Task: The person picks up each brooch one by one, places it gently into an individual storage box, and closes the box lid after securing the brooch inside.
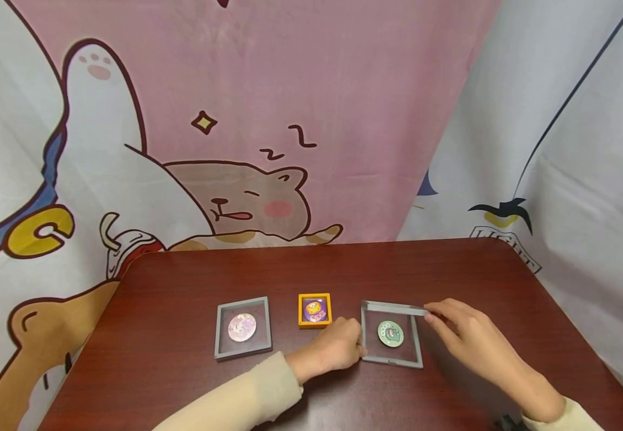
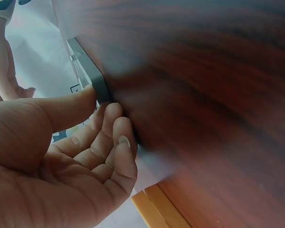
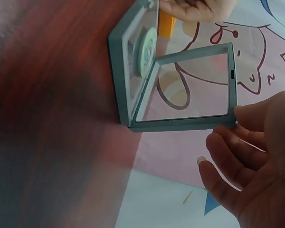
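Note:
A grey hinged display case [image 1: 392, 361] with a clear window lies on the table with its lid [image 3: 232, 80] swung up, nearly square to the base. Inside the base sits a round green badge [image 1: 390, 334] with a cartoon on it. My right hand [image 1: 470, 335] pinches the free corner of the lid between thumb and fingers, also plain in the right wrist view. At the near left corner of the base, my left hand [image 1: 338, 345] holds the edge. In the left wrist view its thumb presses on the grey frame [image 2: 90, 69], and its other fingers are curled beside it.
To the left lies another grey case [image 1: 244, 354], closed, around a round pink badge [image 1: 242, 327]. A small yellow-orange square box [image 1: 314, 325] with a purple picture stands between the two cases. A printed cartoon cloth [image 1: 344, 120] hangs behind the brown table [image 1: 182, 281].

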### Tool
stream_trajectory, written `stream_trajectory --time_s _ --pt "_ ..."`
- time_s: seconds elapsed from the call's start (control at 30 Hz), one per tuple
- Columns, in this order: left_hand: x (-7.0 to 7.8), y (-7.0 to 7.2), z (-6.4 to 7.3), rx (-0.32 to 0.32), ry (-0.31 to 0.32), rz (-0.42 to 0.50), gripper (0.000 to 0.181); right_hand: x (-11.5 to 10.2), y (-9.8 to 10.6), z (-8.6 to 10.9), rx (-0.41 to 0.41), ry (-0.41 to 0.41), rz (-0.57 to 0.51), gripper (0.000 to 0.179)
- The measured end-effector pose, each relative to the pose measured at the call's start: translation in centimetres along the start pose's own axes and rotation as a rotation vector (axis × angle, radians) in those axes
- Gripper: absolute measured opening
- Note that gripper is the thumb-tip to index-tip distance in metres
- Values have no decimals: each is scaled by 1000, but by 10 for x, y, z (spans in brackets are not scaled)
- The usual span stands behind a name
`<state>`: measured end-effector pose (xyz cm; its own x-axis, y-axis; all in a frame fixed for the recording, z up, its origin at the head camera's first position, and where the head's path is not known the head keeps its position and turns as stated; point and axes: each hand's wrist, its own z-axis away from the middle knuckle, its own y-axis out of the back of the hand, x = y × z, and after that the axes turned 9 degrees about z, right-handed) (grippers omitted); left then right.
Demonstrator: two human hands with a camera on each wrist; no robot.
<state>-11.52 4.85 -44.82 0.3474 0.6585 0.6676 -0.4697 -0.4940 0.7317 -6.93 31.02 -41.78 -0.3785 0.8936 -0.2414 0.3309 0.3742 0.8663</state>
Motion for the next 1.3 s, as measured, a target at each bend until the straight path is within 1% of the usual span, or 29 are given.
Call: stream_trajectory --time_s 0.23,0.37,0.47,0.6,0.7,0.87,1.1,1.2,1.3 --pt "0 1 1 0 -7 23 33 -6 -2 15 -65 -30 -22 21" --pt "0 1 1 -6 -7 33 32 -8 -5 23 -77 -24 -18 22" --pt "0 0 1 -6 -9 40 32 -9 -9 28 -70 -4 -2 25" --pt "-1 1 1 -5 -19 53 35 -9 -11 33 -100 -4 21 25" --pt "-1 1 1 -4 -32 64 37 -10 -13 36 -137 -16 24 24" --pt "-3 1 2 -4 -51 68 39 -12 -15 38 -163 -16 13 22" --pt "-4 0 3 -5 -61 21 28 -11 -18 41 -226 -38 -15 18" --pt "-5 0 5 -2 -68 8 30 -10 -20 42 -219 -25 -2 18" --pt "-5 1 7 -5 -82 17 34 -10 -22 42 -203 -5 4 19"
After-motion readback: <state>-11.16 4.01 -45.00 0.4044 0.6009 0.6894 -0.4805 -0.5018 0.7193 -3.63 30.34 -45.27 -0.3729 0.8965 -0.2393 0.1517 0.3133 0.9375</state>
